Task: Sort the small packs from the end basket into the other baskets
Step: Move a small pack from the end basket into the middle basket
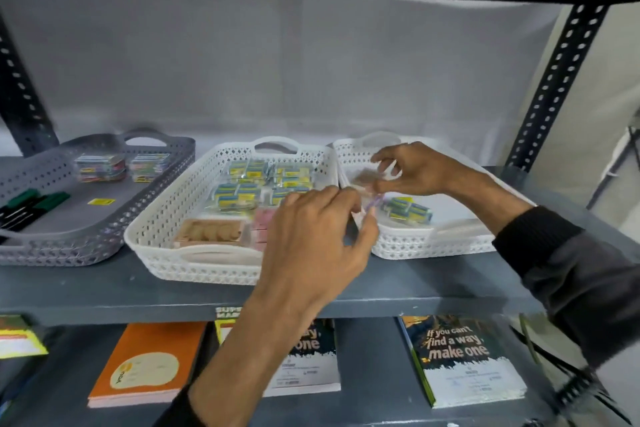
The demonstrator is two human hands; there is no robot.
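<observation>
Three baskets stand in a row on a grey shelf. The right white basket (433, 246) holds a blue-and-yellow pack (408, 210). Over its left part, my right hand (412, 168) pinches a clear pack with brown contents (365, 178). My left hand (311, 239) is over the rim between the two white baskets, its fingers closed on a small pack with purple and white showing (369, 206). The middle white basket (166, 218) holds several blue-and-yellow packs (242, 192), a brown pack (207, 232) and pink packs (259, 229).
The grey basket (62, 246) at the left holds two stacks of colourful packs (121, 166), dark green markers (34, 203) and a small yellow piece (100, 201). Notebooks (464, 360) lie on the lower shelf. A perforated black upright (561, 66) stands at the right.
</observation>
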